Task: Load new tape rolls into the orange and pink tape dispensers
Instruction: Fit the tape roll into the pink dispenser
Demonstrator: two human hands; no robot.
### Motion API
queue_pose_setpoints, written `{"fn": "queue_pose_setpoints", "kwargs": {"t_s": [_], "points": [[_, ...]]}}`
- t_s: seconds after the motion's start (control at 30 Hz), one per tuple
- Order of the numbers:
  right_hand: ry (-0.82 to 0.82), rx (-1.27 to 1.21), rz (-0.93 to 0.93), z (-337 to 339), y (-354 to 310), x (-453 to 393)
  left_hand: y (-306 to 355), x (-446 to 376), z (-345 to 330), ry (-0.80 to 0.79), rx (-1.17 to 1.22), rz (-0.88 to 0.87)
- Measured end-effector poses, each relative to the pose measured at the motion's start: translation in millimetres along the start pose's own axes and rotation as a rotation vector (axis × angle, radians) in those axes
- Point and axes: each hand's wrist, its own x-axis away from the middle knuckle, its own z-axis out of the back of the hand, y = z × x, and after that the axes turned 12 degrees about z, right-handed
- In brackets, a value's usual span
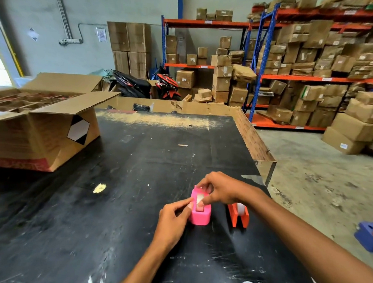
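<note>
1. The pink tape dispenser (200, 211) stands on the black desk (123, 187), directly in front of the person and near the desk's right edge. Its long axis runs away from the person, and the open slot on its top faces up.
2. A pale tape roll (199, 201) sits in this slot; only its upper surface shows, so how deep it is seated cannot be told.
3. The left hand (174, 219) presses on the left wall of the pink dispenser with the fingertips and steadies it. It is not wrapped around the body.
4. The right hand (217, 191) comes over from the right, and its fingers are closed in a pinch at the top of the roll, toward the far end of the slot. It seems to hold the loose tape end, but the strip itself is too small to tell.
5. The two hands are close together, one on each side of the slot, and both touch the pink dispenser or its roll.
6. The orange tape dispenser (238, 216) stands just beside the pink one on the right, partly under the right forearm, with a white roll (240, 208) visible inside. No hand touches it.
7. Judgement: the orange one looks loaded and the pink one is in work. The next move probably goes along the long axis, toward the far end, where the right hand is nearer.
8. An open cardboard box (42, 134) lies well apart at the far left.
</note>
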Motion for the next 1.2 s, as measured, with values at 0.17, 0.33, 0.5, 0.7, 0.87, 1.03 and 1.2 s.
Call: {"fn": "queue_pose_setpoints", "kwargs": {"t_s": [0.17, 0.33, 0.5, 0.7, 0.87, 1.03, 1.2], "points": [[-0.023, -0.021, -0.042, -8, 4, -1, -1, -1, 0, -0.032, 0.017, 0.009], [0.062, -0.128, 0.011, -4, 8, 1, 0, -3, 0, -0.022, 0.021, 0.022], [0.152, -0.153, 0.063, -2, 10, 1, 1, -6, 0, -0.019, 0.014, 0.042], [0.211, -0.196, 0.058, 5, 26, -8, 10, -16, -6, 0.012, -0.011, 0.043], [0.203, -0.172, 0.024, 11, 40, -20, 19, -24, -15, 0.031, -0.007, 0.048], [0.108, -0.225, -0.008, 8, 53, -33, 13, -19, -18, 0.015, 0.097, 0.037], [0.067, -0.376, -0.076, 5, 61, -42, 8, -19, -20, 0.018, 0.128, 0.025]]}}
